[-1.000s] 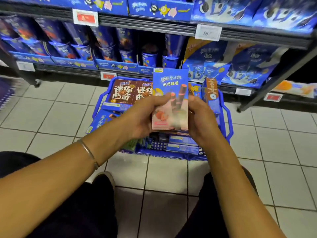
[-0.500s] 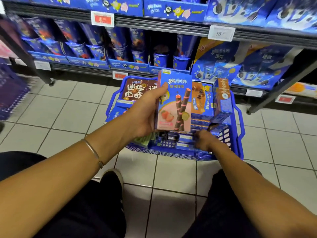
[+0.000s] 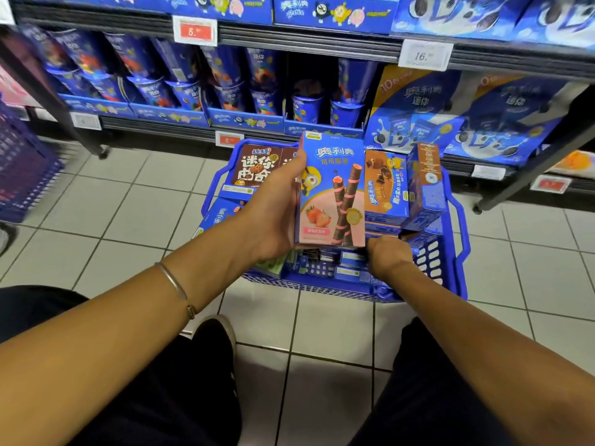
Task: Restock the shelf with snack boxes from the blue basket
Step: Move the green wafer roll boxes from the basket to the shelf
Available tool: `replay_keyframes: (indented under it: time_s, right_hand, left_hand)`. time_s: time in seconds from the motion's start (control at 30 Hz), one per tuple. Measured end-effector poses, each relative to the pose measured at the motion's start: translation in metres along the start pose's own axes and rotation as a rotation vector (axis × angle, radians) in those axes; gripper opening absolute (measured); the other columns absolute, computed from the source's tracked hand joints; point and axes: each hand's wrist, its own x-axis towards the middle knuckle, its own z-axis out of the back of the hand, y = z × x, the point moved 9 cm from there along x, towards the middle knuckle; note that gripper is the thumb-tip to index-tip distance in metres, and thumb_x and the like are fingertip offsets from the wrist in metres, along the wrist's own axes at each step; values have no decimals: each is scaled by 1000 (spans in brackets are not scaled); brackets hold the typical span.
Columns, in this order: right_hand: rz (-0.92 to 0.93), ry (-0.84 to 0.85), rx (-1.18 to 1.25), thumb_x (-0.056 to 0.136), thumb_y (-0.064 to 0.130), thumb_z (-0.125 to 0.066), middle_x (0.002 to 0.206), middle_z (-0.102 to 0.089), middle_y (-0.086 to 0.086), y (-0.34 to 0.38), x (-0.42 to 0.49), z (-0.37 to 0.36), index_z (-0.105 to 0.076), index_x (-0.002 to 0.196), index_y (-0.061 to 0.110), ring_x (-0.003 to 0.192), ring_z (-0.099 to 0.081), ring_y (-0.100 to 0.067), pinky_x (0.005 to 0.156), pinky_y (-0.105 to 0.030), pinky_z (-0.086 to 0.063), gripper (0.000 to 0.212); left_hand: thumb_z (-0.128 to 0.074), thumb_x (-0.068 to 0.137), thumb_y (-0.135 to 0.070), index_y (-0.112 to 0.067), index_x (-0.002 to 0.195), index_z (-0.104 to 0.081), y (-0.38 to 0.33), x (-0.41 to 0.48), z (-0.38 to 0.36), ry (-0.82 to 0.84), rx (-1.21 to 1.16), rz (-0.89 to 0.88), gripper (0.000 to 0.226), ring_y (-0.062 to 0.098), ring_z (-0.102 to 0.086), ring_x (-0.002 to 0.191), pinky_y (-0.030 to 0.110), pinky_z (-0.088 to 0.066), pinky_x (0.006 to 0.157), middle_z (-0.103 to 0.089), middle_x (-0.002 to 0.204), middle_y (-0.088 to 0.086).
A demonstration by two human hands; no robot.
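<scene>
One snack box (image 3: 333, 194), blue above, pink below, printed with strawberries and dark wafer rolls, stands upright over the blue basket (image 3: 457, 252), clamped in the left hand (image 3: 273, 217), thumb at its far left edge. The right hand (image 3: 386, 255) dips among boxes near right; its fingers are hidden.

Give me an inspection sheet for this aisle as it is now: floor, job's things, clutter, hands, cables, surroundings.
Surface: white tiled floor; blue basket stands on it before the shelf.
Job's things: strawberry wafer box upright above the basket; more snack boxes inside, some upright, some flat.
Clutter: nothing seen.
Grippers: left hand grips the strawberry wafer box; right hand reaches among the basket's boxes, fingers hidden.
Cables: nothing seen.
Surroundings: blue cups and price tags on the shelf; purple crate at left edge.
</scene>
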Motion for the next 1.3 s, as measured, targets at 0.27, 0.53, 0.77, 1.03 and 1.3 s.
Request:
replay_keyframes:
  time_s: [0.27,0.53,0.77,1.03,1.3]
  right_hand:
    - [9,-49,-17,94,21,-63,124,-66,-8,2,3,1,-60,126,19,113,-65,-30,86,-39,-54,32]
    - [144,-46,-100,96,16,-57,121,-67,-9,19,5,-1,-64,124,17,109,-66,-33,83,-41,-54,29]
    - [190,-29,-193,100,13,-51,131,-61,-9,33,9,-1,-54,139,18,117,-63,-33,87,-41,-53,39]
    - [153,-38,-182,100,11,-52,127,-63,-8,32,9,2,-52,139,17,114,-64,-32,84,-40,-54,39]
    - [140,-67,-166,96,14,-57,114,-70,-5,25,3,7,-63,123,21,104,-69,-31,78,-38,-54,28]
  left_hand:
    - [-37,103,-71,-27,123,-75,1,0,1,-15,7,2,62,30,-77,109,54,-63,88,-78,121,5]
    - [-37,102,-73,-28,120,-77,1,-1,-1,-22,-6,-8,63,30,-77,108,53,-64,85,-78,121,5]
    - [-37,102,-71,-27,122,-77,3,-1,3,-54,-12,-8,63,30,-77,106,53,-64,83,-79,120,4]
    - [-40,103,-69,-25,108,-82,5,0,4,-60,-60,-2,61,29,-79,98,51,-65,69,-80,115,6]
    - [-39,103,-69,-26,109,-79,-2,-2,6,-76,-55,-16,59,28,-80,93,50,-65,66,-81,112,4]
